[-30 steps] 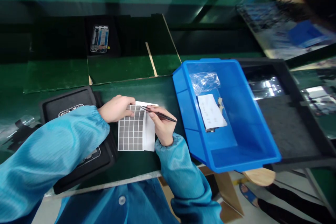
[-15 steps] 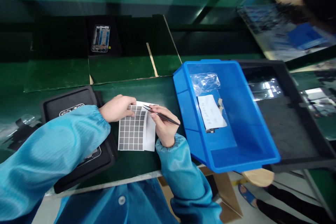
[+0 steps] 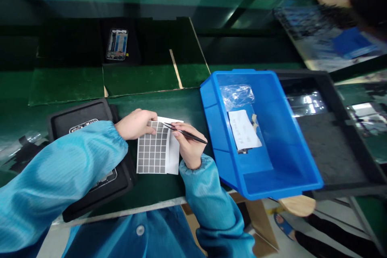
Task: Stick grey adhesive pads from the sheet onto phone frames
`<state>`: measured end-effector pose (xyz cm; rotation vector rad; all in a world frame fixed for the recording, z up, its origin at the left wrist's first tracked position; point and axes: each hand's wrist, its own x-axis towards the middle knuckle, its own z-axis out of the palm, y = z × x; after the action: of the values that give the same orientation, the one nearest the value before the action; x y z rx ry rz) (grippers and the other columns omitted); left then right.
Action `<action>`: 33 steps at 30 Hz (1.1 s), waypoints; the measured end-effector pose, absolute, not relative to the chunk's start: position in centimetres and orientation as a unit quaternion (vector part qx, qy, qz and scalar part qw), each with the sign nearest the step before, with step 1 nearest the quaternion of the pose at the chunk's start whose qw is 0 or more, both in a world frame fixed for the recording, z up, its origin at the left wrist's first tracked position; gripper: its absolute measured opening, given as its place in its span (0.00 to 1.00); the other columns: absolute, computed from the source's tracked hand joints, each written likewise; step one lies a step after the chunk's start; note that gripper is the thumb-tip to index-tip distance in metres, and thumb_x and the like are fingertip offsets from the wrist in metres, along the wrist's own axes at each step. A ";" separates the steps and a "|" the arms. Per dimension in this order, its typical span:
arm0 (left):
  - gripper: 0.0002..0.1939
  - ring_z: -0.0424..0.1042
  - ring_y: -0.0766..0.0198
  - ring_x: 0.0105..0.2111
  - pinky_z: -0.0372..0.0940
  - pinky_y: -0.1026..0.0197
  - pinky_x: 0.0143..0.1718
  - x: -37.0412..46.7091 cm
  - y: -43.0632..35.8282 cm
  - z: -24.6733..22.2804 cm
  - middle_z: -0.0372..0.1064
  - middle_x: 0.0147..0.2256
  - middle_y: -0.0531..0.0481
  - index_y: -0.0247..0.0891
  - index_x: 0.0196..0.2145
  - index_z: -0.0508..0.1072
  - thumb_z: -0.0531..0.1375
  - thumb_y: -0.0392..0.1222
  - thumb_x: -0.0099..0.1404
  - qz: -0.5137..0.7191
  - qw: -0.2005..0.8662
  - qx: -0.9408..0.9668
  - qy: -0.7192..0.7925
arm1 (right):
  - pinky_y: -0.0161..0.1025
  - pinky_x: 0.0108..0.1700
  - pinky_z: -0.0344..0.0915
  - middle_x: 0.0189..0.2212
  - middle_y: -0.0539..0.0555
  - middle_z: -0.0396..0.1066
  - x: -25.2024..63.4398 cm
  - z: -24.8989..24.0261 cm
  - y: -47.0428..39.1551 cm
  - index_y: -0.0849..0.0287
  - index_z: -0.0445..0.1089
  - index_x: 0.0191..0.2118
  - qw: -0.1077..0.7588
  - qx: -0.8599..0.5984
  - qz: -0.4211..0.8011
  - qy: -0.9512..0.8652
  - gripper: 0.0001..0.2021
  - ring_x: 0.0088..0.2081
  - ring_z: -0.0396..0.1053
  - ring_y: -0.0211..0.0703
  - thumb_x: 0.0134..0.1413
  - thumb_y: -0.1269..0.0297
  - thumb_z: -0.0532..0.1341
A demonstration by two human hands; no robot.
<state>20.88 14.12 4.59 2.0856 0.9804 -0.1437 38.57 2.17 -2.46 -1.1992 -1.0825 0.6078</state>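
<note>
left hand (image 3: 135,124) pinches a flat white paper sheet of grey squares (image 3: 152,152) between the hands; right hand (image 3: 191,149) grips slender black tweezers (image 3: 188,134) at its top. most squares seem in place; any lifting is unclear.

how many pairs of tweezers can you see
1: the black tweezers, in the right hand, tips near the upper right corner of the gridded sheet. Others may be hidden.

The flat rectangular paper sheet (image 3: 152,152) carried a grid of grey squares parted by thin white lines. The slim, pointed tweezers (image 3: 193,137) were black, the smooth tabletop (image 3: 151,191) dark green, the loose cloth sleeves (image 3: 214,197) turquoise, the deep plastic bin (image 3: 211,117) plain bright blue. The open rectangular phone frame (image 3: 117,44) seemed silvery, with blue strips (image 3: 121,42).
</note>
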 end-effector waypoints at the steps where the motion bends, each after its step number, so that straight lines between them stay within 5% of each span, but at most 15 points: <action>1: 0.07 0.71 0.62 0.31 0.58 0.62 0.33 20.9 14.1 4.6 0.71 0.27 0.56 0.41 0.34 0.72 0.66 0.43 0.60 -0.057 0.405 0.826 0.389 | 0.50 0.47 0.77 0.37 0.52 0.82 38.6 -2.5 2.2 0.50 0.80 0.37 0.651 -0.527 0.268 -0.476 0.07 0.40 0.80 0.49 0.52 0.69 0.72; 21: 0.07 0.71 0.60 0.28 0.58 0.62 0.30 21.0 14.3 3.7 0.70 0.26 0.54 0.41 0.34 0.73 0.64 0.45 0.61 -0.072 0.371 0.835 0.400 | 0.45 0.39 0.78 0.33 0.52 0.82 38.5 -1.5 1.5 0.51 0.80 0.35 0.661 -0.551 0.303 -0.408 0.04 0.36 0.81 0.48 0.51 0.63 0.73; 25: 0.19 0.74 0.52 0.43 0.64 0.58 0.43 21.0 14.0 4.5 0.76 0.42 0.44 0.37 0.45 0.74 0.68 0.43 0.57 -0.073 0.347 0.849 0.392 | 0.46 0.38 0.79 0.32 0.52 0.82 38.9 -0.3 1.4 0.52 0.80 0.34 0.676 -0.555 0.314 -0.369 0.07 0.34 0.81 0.48 0.51 0.58 0.73; 28: 0.34 0.69 0.50 0.54 0.62 0.57 0.54 19.7 13.4 7.0 0.70 0.55 0.42 0.38 0.55 0.70 0.72 0.43 0.51 -0.037 0.345 0.858 0.379 | 0.46 0.39 0.79 0.31 0.51 0.81 38.5 0.9 1.3 0.52 0.79 0.35 0.672 -0.541 0.342 -0.372 0.06 0.33 0.80 0.47 0.51 0.59 0.73; 33: 0.20 0.70 0.65 0.31 0.63 0.64 0.33 15.8 11.7 11.4 0.74 0.32 0.54 0.42 0.44 0.78 0.68 0.54 0.57 0.049 0.472 0.786 0.395 | 0.44 0.37 0.79 0.32 0.51 0.82 35.9 2.3 1.2 0.52 0.80 0.36 0.645 -0.505 0.403 -0.407 0.05 0.32 0.80 0.47 0.52 0.61 0.73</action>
<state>15.76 11.71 11.36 1.9246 0.9680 0.1197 35.94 1.15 2.30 -1.1500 -0.9271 0.9184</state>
